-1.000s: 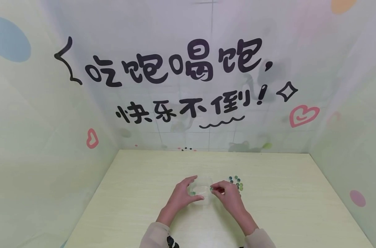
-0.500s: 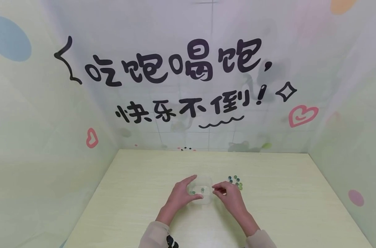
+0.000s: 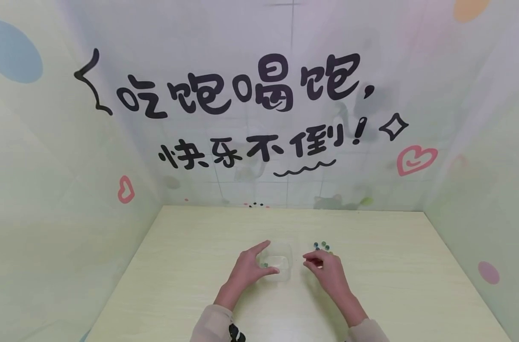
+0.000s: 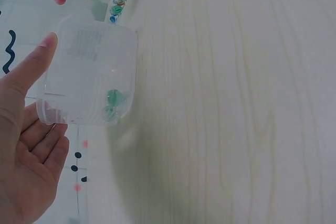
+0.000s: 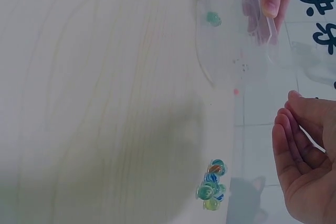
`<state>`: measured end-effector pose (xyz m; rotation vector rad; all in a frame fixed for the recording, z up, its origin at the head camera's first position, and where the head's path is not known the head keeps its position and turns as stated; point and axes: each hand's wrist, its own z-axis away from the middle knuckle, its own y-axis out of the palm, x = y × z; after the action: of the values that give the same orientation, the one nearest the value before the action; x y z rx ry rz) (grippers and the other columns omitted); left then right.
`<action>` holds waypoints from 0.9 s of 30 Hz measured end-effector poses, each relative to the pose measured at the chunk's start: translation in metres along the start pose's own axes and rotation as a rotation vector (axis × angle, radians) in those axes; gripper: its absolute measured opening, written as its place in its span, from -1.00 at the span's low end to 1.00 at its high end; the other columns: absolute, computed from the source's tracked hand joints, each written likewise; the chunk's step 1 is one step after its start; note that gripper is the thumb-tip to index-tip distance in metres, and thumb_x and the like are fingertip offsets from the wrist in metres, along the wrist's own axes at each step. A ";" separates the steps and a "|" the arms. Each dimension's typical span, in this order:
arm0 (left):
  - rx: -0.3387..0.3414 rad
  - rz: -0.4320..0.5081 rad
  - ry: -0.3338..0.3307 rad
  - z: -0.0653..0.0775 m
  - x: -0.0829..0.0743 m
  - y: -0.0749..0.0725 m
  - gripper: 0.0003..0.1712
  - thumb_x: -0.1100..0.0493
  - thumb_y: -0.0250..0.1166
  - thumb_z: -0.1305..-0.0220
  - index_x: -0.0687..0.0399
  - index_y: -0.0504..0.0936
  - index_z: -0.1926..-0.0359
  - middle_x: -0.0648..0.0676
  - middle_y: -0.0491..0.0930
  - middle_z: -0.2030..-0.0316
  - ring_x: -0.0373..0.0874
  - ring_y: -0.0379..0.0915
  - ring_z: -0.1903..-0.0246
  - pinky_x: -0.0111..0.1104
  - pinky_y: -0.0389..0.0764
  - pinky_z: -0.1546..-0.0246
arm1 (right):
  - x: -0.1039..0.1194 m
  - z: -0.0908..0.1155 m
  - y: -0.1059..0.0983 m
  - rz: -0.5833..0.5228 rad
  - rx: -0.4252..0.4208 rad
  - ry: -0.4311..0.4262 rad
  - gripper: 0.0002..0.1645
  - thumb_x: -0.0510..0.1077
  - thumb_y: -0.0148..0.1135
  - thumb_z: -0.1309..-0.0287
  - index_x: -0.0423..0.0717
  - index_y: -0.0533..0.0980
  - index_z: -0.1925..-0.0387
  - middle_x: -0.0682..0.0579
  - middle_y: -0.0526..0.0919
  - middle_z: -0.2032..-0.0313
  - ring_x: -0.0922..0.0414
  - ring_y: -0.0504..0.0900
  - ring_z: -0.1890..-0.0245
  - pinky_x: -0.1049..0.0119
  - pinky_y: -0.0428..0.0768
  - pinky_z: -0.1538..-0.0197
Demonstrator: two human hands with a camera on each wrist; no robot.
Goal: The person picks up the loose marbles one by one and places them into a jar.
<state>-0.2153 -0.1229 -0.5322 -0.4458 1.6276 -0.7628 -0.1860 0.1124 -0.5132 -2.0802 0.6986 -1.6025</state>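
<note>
My left hand (image 3: 247, 268) grips a clear plastic container (image 3: 286, 274) from its left side, thumb at the near rim and fingers at the far one. Green glass marbles (image 4: 113, 98) sit at the bottom of the container, close to its wall. My right hand (image 3: 326, 270) is to the right of the container, apart from it. Its fingers are loosely bent towards the thumb, and no marble shows between them in the right wrist view. A loose group of marbles (image 5: 211, 186), blue, green and yellowish, lies on the table, partly hidden behind that hand in the head view.
The pale wood-grain table (image 3: 191, 237) meets a printed backdrop (image 3: 225, 190) at its far edge. Fabric walls with coloured dots and hearts enclose the left and right sides. Light sleeves cover both forearms near the front of the table.
A marble pinched in my right hand was let go into the container. That hand has since drawn away to the right, over the loose marbles. The left hand keeps its grip.
</note>
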 end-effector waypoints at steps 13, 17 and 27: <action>0.031 0.007 -0.001 0.000 -0.003 -0.003 -0.01 -0.08 0.59 0.03 0.06 0.40 -0.41 0.18 0.42 -0.38 0.19 0.33 -0.37 0.05 0.45 -0.35 | -0.009 0.003 -0.014 -0.028 -0.002 0.057 -0.80 -0.37 0.43 -0.05 -0.21 0.71 0.22 -0.03 0.76 0.30 0.14 0.68 0.33 0.49 0.69 0.23; 0.039 0.003 -0.007 -0.001 -0.004 -0.004 -0.01 -0.08 0.58 0.02 0.05 0.39 -0.41 0.18 0.42 -0.38 0.19 0.33 -0.37 0.05 0.45 -0.35 | -0.012 0.003 -0.019 -0.045 -0.014 0.042 -0.79 -0.38 0.43 -0.04 -0.23 0.71 0.21 -0.05 0.76 0.29 0.13 0.68 0.33 0.49 0.70 0.22; 0.046 0.002 -0.018 0.001 -0.005 -0.003 0.00 -0.08 0.59 0.04 0.03 0.39 -0.42 0.17 0.41 -0.38 0.19 0.33 -0.38 0.05 0.45 -0.35 | -0.024 0.003 -0.028 -0.039 -0.039 0.065 -0.77 -0.40 0.43 -0.03 -0.27 0.68 0.20 -0.09 0.77 0.28 0.09 0.71 0.30 0.49 0.70 0.22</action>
<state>-0.2140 -0.1217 -0.5263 -0.4165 1.5907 -0.7911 -0.1845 0.1492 -0.5147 -2.0892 0.7204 -1.6980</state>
